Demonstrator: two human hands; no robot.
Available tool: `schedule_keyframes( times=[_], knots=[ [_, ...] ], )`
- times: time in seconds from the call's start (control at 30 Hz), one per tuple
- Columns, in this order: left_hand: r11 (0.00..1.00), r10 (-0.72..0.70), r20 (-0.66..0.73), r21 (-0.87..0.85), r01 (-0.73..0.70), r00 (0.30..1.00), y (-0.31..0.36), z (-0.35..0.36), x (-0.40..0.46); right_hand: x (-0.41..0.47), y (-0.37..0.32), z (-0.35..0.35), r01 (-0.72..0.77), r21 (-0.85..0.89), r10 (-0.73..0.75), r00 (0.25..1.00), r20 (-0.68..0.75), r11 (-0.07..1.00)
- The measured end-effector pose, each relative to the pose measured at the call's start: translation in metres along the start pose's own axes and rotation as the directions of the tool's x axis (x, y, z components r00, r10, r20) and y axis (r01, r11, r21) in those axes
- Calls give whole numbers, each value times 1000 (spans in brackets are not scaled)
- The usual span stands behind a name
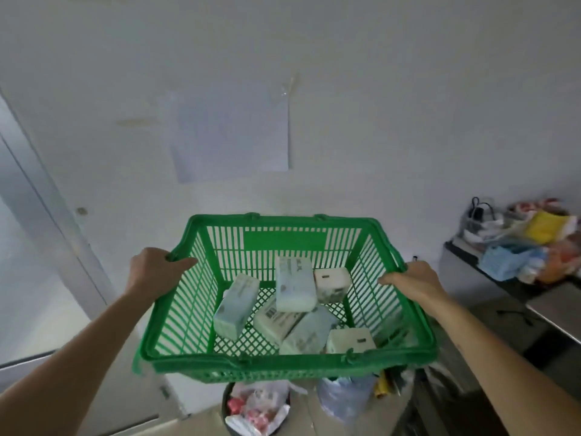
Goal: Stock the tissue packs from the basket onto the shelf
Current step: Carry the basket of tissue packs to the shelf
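Basket [284,239] lengthwise away from viewer, left hand [154,268] and right hand [412,278] clamped on side rims.

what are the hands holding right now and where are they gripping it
Both hold the green slatted plastic basket by its top rim: the left hand on the left side rim, the right hand on the right side rim.

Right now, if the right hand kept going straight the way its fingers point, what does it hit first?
The right hand grips the green basket rim, fingers pointing left and inward. Going straight on, it would likely first meet the small white tissue pack in the far right corner, though depth is unclear and it might pass above.
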State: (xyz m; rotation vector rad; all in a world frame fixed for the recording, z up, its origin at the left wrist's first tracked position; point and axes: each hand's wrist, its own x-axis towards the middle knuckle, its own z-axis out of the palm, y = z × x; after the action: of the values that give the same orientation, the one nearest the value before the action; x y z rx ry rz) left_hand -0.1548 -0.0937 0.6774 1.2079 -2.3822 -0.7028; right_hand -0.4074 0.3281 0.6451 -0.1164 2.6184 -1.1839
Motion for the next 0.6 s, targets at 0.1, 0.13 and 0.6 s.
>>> schedule_keyframes(
  times=[0.1,0.13,0.6],
  knots=[
    [996,84,45,4,-84,995,47,3,-9,-19,17,-44,-36,42,38,998,-52,998],
    [994,112,63,-7,-112,992,64,8,-12,-27,27,-58,-55,61,59,996,-70,997],
    [831,555,500,-321,-454,664,282,158,-133,-271,226,-207,-405,342,530,659,-534,848]
  ],
)
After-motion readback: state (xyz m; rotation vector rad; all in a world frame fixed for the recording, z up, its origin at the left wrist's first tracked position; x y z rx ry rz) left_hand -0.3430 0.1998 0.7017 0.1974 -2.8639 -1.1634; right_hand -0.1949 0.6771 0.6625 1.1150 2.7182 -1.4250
